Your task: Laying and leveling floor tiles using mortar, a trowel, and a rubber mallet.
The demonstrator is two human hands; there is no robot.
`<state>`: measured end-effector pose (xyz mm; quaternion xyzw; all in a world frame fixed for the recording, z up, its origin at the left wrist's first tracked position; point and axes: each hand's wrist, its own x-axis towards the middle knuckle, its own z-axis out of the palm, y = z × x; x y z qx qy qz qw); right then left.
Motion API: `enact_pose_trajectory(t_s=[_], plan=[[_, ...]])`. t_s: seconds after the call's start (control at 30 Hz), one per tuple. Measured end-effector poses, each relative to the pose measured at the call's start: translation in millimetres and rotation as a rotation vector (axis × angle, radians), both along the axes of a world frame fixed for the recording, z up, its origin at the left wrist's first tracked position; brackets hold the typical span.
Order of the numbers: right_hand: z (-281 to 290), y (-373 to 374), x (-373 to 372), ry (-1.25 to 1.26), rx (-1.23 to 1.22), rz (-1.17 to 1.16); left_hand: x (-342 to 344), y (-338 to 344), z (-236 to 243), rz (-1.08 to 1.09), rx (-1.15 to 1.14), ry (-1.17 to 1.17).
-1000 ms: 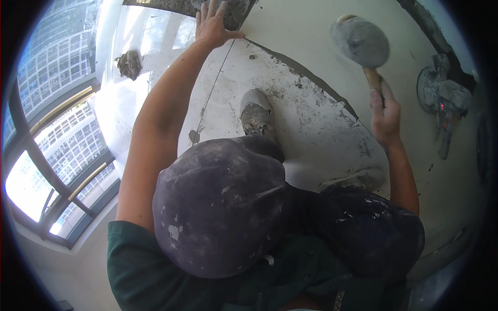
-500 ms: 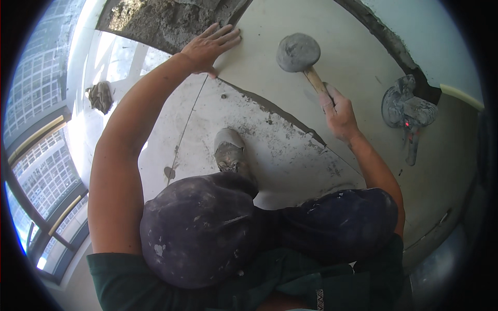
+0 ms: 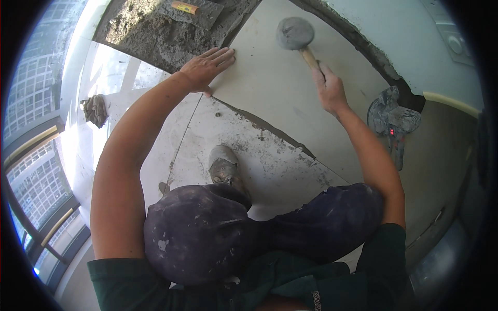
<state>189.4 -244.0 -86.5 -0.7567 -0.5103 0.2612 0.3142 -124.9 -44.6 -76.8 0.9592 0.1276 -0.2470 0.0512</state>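
My left hand [image 3: 206, 68] lies flat, fingers stretched out, across the left edge of a large pale floor tile [image 3: 275, 83]. Closed round the wooden handle of a rubber mallet [image 3: 295, 33] is my right hand [image 3: 330, 93]. The mallet's round grey head is over the tile's far part, slightly blurred; whether it touches the tile I cannot tell. Mortar shows along the tile's near edge, where it meets a dusty, splattered tile [image 3: 259, 160] under my shoe.
Beyond my left hand is a rough mortar bed [image 3: 140, 31] with a trowel [image 3: 185, 7] on it. A dusty tool with round pads and a red light [image 3: 391, 119] stands at the right. A crumpled rag [image 3: 95, 110] lies left, near the windows. A wall socket [image 3: 456, 44] is far right.
My right hand and the mallet have shifted farther away and slightly left. The view has tilted, so the trowel and wall socket now show. My left hand stays at the tile's edge.
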Motion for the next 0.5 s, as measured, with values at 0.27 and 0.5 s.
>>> enact_pose_trajectory(t_s=[0.27, 0.5], plan=[[-3, 2, 12, 0.119, -0.052, -0.023, -3, -4, -8, 0.014, -0.01, 0.019], [31, -5, -12, 0.507, 0.035, -0.079, -7, 13, -10, 0.009, 0.069, 0.03]])
